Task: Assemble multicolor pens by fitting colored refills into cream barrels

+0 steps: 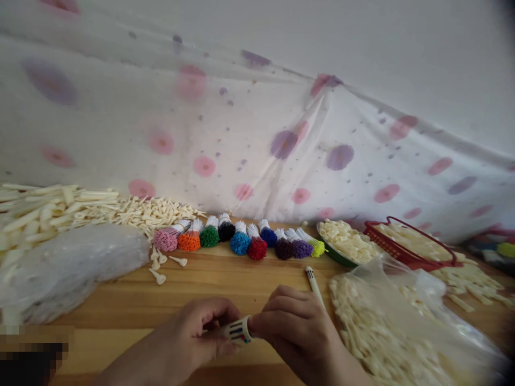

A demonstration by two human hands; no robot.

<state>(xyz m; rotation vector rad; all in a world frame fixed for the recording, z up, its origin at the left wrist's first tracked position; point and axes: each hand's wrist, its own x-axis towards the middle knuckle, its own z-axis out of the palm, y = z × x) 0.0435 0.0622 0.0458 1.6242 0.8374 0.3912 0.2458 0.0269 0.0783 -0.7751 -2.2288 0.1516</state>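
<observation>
My left hand [201, 335] and my right hand [300, 332] meet low in the view over the wooden table [225, 279]. Both are closed on a white pen barrel [238, 331] whose end shows several coloured push tabs. The left hand pinches it from the left, and the right hand's fingers wrap the other end. A second white pen piece [314, 284] lies on the table just beyond my right hand. Behind stands a row of refill bundles with coloured tips [241, 240], from pink to yellow-green.
Cream plastic parts are heaped at the left [52, 206] and in an open clear bag [386, 327] at the right. A green bowl [341, 257] and a red basket [406, 254] hold more. A cloudy plastic bag [68, 262] lies left. A spotted cloth [257, 134] hangs behind.
</observation>
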